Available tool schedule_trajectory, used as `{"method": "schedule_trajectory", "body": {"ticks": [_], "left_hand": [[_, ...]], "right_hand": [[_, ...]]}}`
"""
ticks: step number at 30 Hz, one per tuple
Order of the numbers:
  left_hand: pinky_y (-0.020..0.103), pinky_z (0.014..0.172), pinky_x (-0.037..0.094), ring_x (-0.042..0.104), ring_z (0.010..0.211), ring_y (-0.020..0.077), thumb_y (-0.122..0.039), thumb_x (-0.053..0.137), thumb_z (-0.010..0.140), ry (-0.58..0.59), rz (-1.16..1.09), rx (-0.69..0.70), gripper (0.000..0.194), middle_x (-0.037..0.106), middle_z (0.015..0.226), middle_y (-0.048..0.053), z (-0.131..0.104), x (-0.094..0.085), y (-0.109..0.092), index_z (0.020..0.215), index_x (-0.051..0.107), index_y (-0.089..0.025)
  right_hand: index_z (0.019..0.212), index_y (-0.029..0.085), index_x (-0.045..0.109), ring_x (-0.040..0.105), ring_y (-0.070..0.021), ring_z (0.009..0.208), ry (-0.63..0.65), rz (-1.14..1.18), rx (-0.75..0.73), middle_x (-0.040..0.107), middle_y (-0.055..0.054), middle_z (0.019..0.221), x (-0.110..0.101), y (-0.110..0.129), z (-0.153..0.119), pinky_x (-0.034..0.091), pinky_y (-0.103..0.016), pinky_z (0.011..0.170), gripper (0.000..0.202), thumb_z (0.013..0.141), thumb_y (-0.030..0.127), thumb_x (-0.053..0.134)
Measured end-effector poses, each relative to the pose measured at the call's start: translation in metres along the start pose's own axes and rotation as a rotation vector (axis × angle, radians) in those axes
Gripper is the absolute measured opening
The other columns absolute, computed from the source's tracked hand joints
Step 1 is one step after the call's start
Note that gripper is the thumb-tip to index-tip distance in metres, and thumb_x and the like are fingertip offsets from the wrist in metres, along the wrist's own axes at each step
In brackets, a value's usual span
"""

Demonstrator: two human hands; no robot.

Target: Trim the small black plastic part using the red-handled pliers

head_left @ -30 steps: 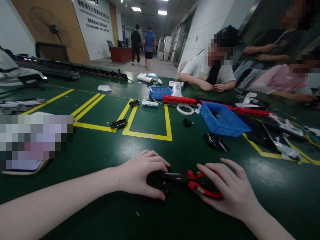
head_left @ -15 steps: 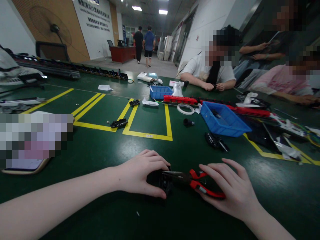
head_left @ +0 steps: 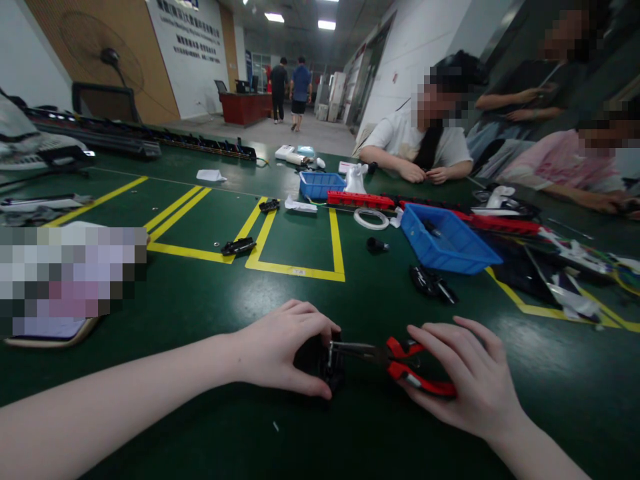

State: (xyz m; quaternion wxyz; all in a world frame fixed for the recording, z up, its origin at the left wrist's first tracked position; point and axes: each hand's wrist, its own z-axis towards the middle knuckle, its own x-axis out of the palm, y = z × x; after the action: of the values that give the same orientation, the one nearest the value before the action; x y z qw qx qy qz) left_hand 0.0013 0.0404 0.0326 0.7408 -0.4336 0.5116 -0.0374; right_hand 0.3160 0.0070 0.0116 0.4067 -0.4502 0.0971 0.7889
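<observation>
My left hand [head_left: 290, 350] grips a small black plastic part [head_left: 334, 373] between thumb and fingers, low over the green table. Its exact kind is hard to make out, and the hand covers much of it. In my right hand [head_left: 470, 377] are red-handled needle-nose pliers [head_left: 395, 360], their fingers and thumb around the handles. The jaws point left and meet a thin metal piece [head_left: 330, 353] at the black part. A tiny pale sliver [head_left: 276, 427] lies on the table below my hands.
Beyond my hands lie a black part [head_left: 434, 283], a short black tube [head_left: 377, 245] and a blue bin [head_left: 445, 240]. Yellow tape [head_left: 295, 271] marks the table. At left is a phone [head_left: 75, 287]. A person in white [head_left: 415, 150] sits across the table.
The pliers and my right hand have shifted slightly right. A thin metal piece now shows more clearly at the jaw tips. My left hand stays almost in place.
</observation>
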Motion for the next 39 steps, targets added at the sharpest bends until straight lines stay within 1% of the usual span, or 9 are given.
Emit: {"method": "schedule_trajectory", "body": {"ticks": [3, 7, 10, 16, 22, 26, 31, 39], "left_hand": [[0.044, 0.098, 0.042, 0.055, 0.117, 0.0266, -0.041, 0.078, 0.075, 0.002, 0.014, 0.041, 0.039, 0.059, 0.13, 0.008, 0.0, 0.002, 0.002, 0.098, 0.057, -0.019], [0.045, 0.1, 0.04, 0.055, 0.118, 0.0269, -0.045, 0.078, 0.073, -0.013, 0.015, 0.074, 0.041, 0.06, 0.13, 0.008, 0.001, 0.008, 0.01, 0.096, 0.057, -0.019], [0.045, 0.1, 0.04, 0.056, 0.118, 0.0274, -0.046, 0.077, 0.074, -0.017, 0.013, 0.09, 0.039, 0.06, 0.13, 0.009, 0.002, 0.009, 0.013, 0.096, 0.058, -0.019], [0.042, 0.096, 0.043, 0.057, 0.116, 0.0263, -0.046, 0.075, 0.077, -0.011, 0.067, 0.118, 0.039, 0.06, 0.131, 0.01, 0.001, 0.009, 0.012, 0.098, 0.058, -0.018], [0.04, 0.095, 0.044, 0.058, 0.114, 0.0257, -0.048, 0.072, 0.079, -0.011, 0.128, 0.143, 0.037, 0.059, 0.132, 0.01, 0.001, 0.012, 0.014, 0.097, 0.059, -0.018], [0.041, 0.096, 0.042, 0.057, 0.116, 0.0261, -0.047, 0.07, 0.081, -0.001, 0.128, 0.136, 0.036, 0.059, 0.13, 0.01, 0.001, 0.012, 0.013, 0.101, 0.058, -0.018], [0.041, 0.097, 0.041, 0.056, 0.116, 0.0268, -0.045, 0.073, 0.078, 0.005, 0.098, 0.127, 0.039, 0.06, 0.129, 0.009, 0.001, 0.01, 0.012, 0.103, 0.057, -0.019], [0.041, 0.1, 0.04, 0.056, 0.117, 0.0262, -0.046, 0.074, 0.078, 0.013, 0.08, 0.128, 0.052, 0.06, 0.129, 0.008, 0.002, 0.008, 0.011, 0.119, 0.054, -0.02]], "right_hand": [[0.137, 0.017, 0.044, 0.06, -0.0278, 0.095, -0.023, -0.023, -0.002, 0.063, -0.012, 0.107, 0.0, -0.002, 0.002, 0.043, -0.049, 0.093, 0.061, 0.081, 0.033, 0.065], [0.137, 0.013, 0.041, 0.057, -0.0304, 0.102, -0.002, -0.016, -0.036, 0.06, -0.015, 0.111, 0.001, -0.005, 0.006, 0.047, -0.048, 0.089, 0.06, 0.084, 0.03, 0.061], [0.133, 0.01, 0.044, 0.056, -0.0303, 0.103, 0.021, 0.003, -0.061, 0.059, -0.016, 0.11, 0.002, -0.006, 0.007, 0.048, -0.048, 0.089, 0.056, 0.083, 0.03, 0.061], [0.122, 0.011, 0.055, 0.06, -0.0267, 0.096, 0.047, 0.0, -0.104, 0.064, -0.013, 0.103, 0.0, -0.003, 0.006, 0.046, -0.047, 0.092, 0.045, 0.081, 0.028, 0.061], [0.116, 0.011, 0.059, 0.062, -0.0263, 0.093, 0.011, -0.009, -0.084, 0.066, -0.014, 0.1, 0.001, 0.0, 0.006, 0.043, -0.048, 0.094, 0.038, 0.082, 0.029, 0.059], [0.115, 0.012, 0.059, 0.062, -0.0259, 0.093, 0.009, -0.023, -0.074, 0.067, -0.013, 0.1, 0.0, 0.002, 0.007, 0.043, -0.047, 0.094, 0.037, 0.083, 0.03, 0.059], [0.115, 0.012, 0.059, 0.062, -0.0261, 0.091, 0.017, -0.04, -0.062, 0.067, -0.014, 0.099, -0.001, 0.001, 0.008, 0.043, -0.046, 0.092, 0.037, 0.083, 0.031, 0.059], [0.115, 0.011, 0.058, 0.062, -0.0263, 0.091, 0.018, -0.036, -0.047, 0.067, -0.015, 0.1, -0.002, 0.004, 0.01, 0.044, -0.043, 0.086, 0.037, 0.085, 0.032, 0.059]]}}
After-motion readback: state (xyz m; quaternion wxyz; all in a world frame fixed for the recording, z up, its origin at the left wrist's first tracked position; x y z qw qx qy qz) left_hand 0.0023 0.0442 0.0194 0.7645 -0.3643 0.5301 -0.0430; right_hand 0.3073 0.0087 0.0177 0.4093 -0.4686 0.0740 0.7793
